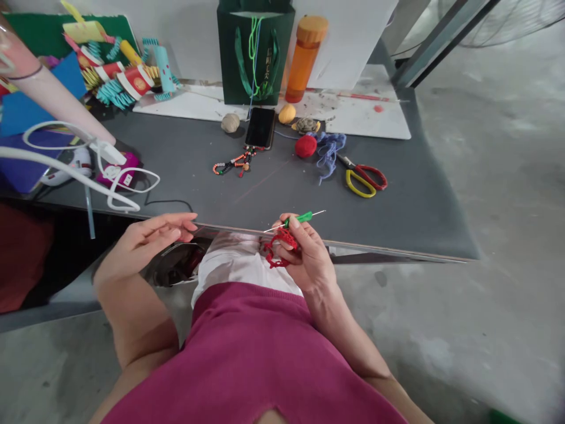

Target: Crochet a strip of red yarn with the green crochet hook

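Note:
My right hand (314,259) is closed round a crochet hook with a green handle (303,218), just over the table's front edge. The same fingers also grip a small piece of red crochet work (282,240), whose lower end hangs below them. My left hand (148,240) hovers apart from it at the left, fingers stretched out and nothing visible in them. A ball of red yarn (305,146) lies farther back on the table, beside a loose tangle of blue-purple yarn (329,153).
Red-and-yellow-handled scissors (362,178) lie right of the yarn. A phone (260,128) with a beaded strap (233,162) rests mid-table. Behind stand a green paper bag (233,65) and an orange bottle (302,62). White cables (88,176) and paper crafts (119,79) crowd the left.

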### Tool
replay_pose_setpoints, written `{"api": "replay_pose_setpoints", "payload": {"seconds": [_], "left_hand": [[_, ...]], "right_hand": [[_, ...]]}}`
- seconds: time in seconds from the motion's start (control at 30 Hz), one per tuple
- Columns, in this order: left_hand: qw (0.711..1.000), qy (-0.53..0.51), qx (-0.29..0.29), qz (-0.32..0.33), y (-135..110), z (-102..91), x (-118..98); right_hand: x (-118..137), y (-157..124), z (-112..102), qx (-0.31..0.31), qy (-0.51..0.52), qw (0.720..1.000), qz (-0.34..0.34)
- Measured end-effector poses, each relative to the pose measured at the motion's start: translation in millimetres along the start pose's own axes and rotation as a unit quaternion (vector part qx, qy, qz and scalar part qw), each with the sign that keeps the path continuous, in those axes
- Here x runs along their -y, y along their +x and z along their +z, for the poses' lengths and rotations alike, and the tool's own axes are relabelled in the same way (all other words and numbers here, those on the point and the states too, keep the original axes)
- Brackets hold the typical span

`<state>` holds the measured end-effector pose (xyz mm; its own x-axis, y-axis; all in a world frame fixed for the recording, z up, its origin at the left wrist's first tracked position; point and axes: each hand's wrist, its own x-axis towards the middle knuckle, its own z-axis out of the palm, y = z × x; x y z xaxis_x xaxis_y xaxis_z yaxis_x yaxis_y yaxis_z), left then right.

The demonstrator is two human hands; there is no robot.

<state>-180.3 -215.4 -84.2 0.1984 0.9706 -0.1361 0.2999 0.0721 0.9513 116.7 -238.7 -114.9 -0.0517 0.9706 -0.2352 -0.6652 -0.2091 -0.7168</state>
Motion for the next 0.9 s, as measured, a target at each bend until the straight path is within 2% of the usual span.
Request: {"api": "replay_pose_setpoints", "payload": {"seconds": [0.1, 0.17, 0.27, 0.4, 0.47, 0.53, 0.57, 0.63, 0.67, 0.7, 0.73, 0.8, 0.87, 0.9], "left_hand": [[0.988, -0.111, 0.036, 0.104, 8.4, -2.4, 9.2], [0.973, -0.189, 0.018, 0.128, 20.1, -0.5, 22.8], [0.965, -0.244, -0.003, 0.100, 31.6, 2.5, 44.0], [0.966, -0.252, -0.052, 0.028, 24.7, -1.7, 54.7], [0.982, -0.181, -0.051, -0.031, 15.6, -6.0, 47.9], [0.994, -0.024, -0.045, -0.097, 5.7, -8.1, 33.9], [0.988, 0.078, -0.056, -0.119, 1.1, -7.4, 25.4], [0.953, 0.253, -0.125, -0.106, -5.0, -0.3, 8.8], [0.941, 0.290, -0.161, -0.074, -5.8, 6.7, 2.3], [0.947, 0.272, -0.170, -0.032, -4.4, 16.3, -2.0], [0.965, 0.210, -0.156, 0.014, -0.8, 28.6, -3.6], [0.994, 0.035, -0.051, 0.089, 12.6, 59.8, 1.7], [0.979, -0.132, 0.059, 0.143, 30.5, 94.8, 15.4], [0.965, -0.185, 0.123, 0.137, 39.1, 111.0, 23.2]], "right_hand": [[1.8, 0.6, 0.0, 0.007, -0.004, 1.000, -0.006], [4.4, 2.1, -1.9, 0.005, -0.006, 1.000, -0.014], [8.5, 5.1, -7.2, -0.020, -0.001, 0.999, -0.027], [12.3, 7.9, -13.8, -0.057, 0.004, 0.997, -0.044], [12.8, 7.6, -14.1, -0.054, 0.001, 0.997, -0.046], [12.5, 6.3, -12.1, -0.038, -0.004, 0.998, -0.045], [12.1, 5.4, -10.4, -0.030, -0.007, 0.999, -0.044], [11.1, 3.8, -6.3, -0.016, -0.009, 0.999, -0.040], [10.6, 3.1, -4.1, -0.012, -0.010, 0.999, -0.039], [10.2, 2.7, -2.0, -0.011, -0.010, 0.999, -0.037], [9.9, 2.4, -0.1, -0.011, -0.012, 0.999, -0.036], [9.6, 2.2, 2.7, -0.015, -0.016, 0.999, -0.034], [10.1, 2.2, 3.5, -0.022, -0.023, 0.999, -0.036], [10.7, 2.3, 3.0, -0.026, -0.029, 0.999, -0.038]]}}
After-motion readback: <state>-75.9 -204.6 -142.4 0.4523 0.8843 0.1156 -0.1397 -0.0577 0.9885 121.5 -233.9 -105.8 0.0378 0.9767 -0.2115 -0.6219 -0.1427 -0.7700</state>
